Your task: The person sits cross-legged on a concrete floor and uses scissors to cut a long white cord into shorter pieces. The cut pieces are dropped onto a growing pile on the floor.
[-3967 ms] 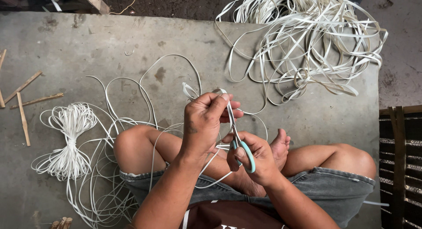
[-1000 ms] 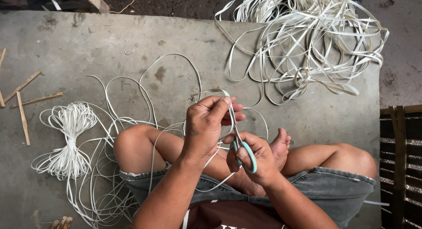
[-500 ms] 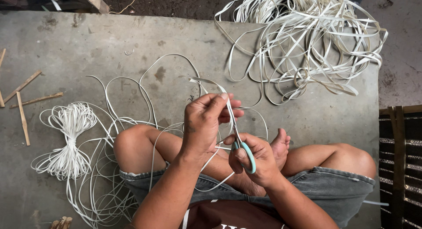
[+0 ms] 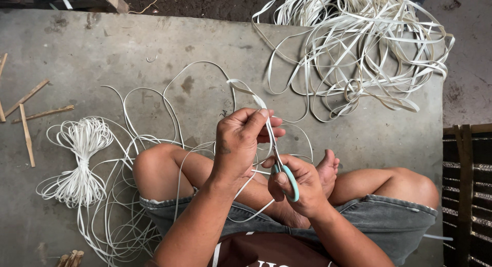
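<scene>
I sit cross-legged on a grey concrete floor (image 4: 128, 52). My left hand (image 4: 241, 144) pinches a thin white strip (image 4: 246, 90) between thumb and fingers, just above my knees. My right hand (image 4: 300, 187) grips teal-handled scissors (image 4: 284, 172), whose blades point up along the strip and touch the fingertips of my left hand. The strip curls away from the fingers to the upper left. More white strip loops trail over my legs and onto the floor.
A large tangled heap of white strips (image 4: 359, 46) lies at the far right. A tied white bundle (image 4: 79, 154) rests on the left among loose loops. Several wooden sticks (image 4: 28, 113) lie at the left edge. A dark slatted frame (image 4: 466, 195) stands at right.
The free end of the strip above my left hand has shifted and curled leftward. The scissors stay along the strip; both hands have barely moved.
</scene>
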